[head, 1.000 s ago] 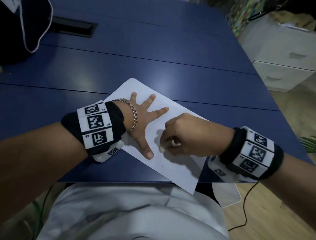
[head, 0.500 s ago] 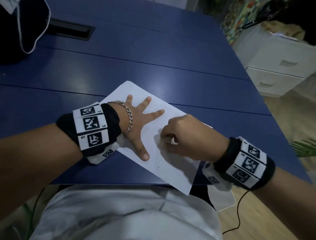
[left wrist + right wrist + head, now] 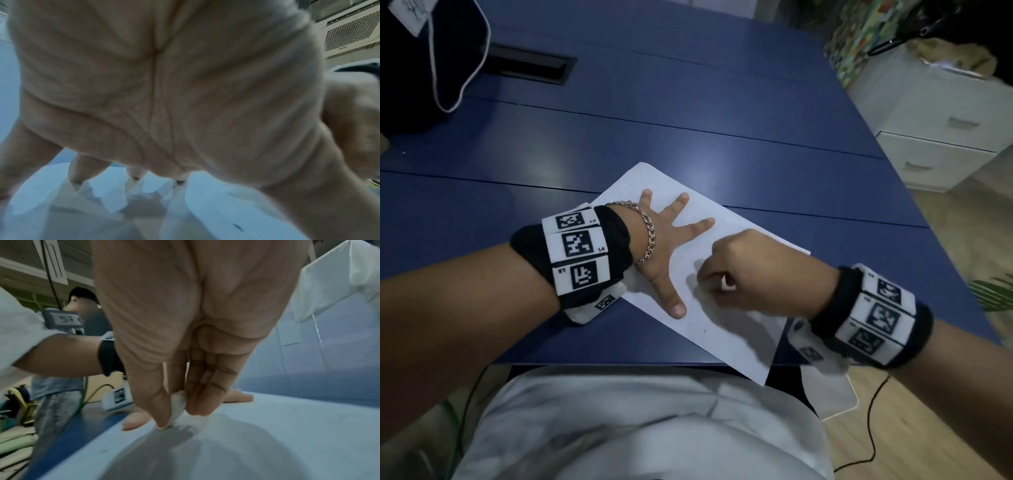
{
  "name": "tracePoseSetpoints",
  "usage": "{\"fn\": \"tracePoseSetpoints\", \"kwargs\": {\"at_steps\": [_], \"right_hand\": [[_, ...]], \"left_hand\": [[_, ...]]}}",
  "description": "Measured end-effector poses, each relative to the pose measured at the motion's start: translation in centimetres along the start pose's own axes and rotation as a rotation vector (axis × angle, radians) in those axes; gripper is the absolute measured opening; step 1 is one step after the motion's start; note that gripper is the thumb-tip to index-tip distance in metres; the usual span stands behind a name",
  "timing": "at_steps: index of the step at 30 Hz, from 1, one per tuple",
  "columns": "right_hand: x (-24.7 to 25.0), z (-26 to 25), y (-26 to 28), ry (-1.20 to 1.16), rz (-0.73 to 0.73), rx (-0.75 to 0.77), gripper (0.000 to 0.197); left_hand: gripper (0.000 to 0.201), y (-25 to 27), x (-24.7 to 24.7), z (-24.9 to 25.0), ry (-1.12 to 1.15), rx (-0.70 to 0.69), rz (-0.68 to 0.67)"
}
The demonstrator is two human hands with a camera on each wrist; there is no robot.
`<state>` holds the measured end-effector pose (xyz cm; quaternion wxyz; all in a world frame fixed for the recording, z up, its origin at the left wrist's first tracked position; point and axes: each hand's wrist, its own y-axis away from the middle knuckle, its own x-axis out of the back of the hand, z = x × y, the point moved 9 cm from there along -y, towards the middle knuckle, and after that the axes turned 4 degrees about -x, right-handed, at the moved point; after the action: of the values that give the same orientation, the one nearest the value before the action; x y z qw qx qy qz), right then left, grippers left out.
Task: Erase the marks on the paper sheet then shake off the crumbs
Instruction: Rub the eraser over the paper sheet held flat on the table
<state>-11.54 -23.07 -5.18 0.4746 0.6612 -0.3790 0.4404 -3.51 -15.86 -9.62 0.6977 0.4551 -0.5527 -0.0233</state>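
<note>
A white paper sheet (image 3: 726, 329) lies askew on the blue table (image 3: 688, 113), one corner hanging over the near edge. My left hand (image 3: 667, 240) lies flat on the sheet's left half with fingers spread, pressing it down; in the left wrist view its fingertips (image 3: 135, 175) touch the paper sheet (image 3: 205, 211). My right hand (image 3: 743, 274) is curled just right of it and pinches a small white eraser (image 3: 177, 405) between thumb and fingers, its tip on the paper sheet (image 3: 267, 434). A small dark mark (image 3: 237, 226) shows near the thumb side.
A black cable slot (image 3: 530, 65) is set into the table at the back left, beside a dark bag with a white cord (image 3: 431, 61). White drawers (image 3: 941, 137) stand off the table's right side. Another person (image 3: 68, 353) stands nearby in the right wrist view.
My right hand with the eraser has shifted a little away from the near edge, then back toward my left thumb. The left hand stays flat on the sheet.
</note>
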Motion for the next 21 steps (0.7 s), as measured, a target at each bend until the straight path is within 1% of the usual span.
{"fn": "tracePoseSetpoints", "kwargs": {"at_steps": [3,5,8,10,12,14,16,17,19,21], "right_hand": [[1.7,2.3,-1.4,-0.041,0.121,-0.103,0.005],[1.4,1.5,-1.2,-0.042,0.147,-0.084,0.005],[-0.2,-1.1,0.0,-0.048,0.043,0.036,0.014],[-0.1,-0.7,0.6,-0.063,0.016,0.062,0.014],[1.7,1.6,1.6,-0.128,0.115,-0.005,0.011],[3.9,4.7,3.6,-0.222,0.275,-0.135,0.013],[5.2,7.7,6.3,-0.328,0.403,-0.268,0.015],[5.4,8.9,7.6,-0.368,0.444,-0.324,0.017],[4.7,10.7,9.8,-0.417,0.464,-0.403,0.018],[3.7,11.3,11.2,-0.418,0.451,-0.433,0.016]], "left_hand": [[0.159,-0.4,-0.3,-0.4,0.025,-0.001,-0.011],[0.160,-0.6,-0.5,-0.7,0.035,-0.002,-0.011],[0.159,-0.7,-0.5,-0.5,0.020,-0.012,-0.001],[0.161,-0.7,-0.6,-0.6,0.027,-0.028,0.022],[0.164,-0.6,-0.6,-0.8,0.058,-0.070,0.066],[0.163,-0.2,-0.5,-0.9,0.051,-0.141,0.142],[0.154,0.7,0.0,-1.5,0.031,-0.172,0.220],[0.148,1.4,0.2,-2.1,0.050,-0.168,0.245],[0.136,2.9,0.4,-3.4,0.095,-0.139,0.259],[0.123,4.2,0.0,-4.5,0.108,-0.086,0.229]]}}
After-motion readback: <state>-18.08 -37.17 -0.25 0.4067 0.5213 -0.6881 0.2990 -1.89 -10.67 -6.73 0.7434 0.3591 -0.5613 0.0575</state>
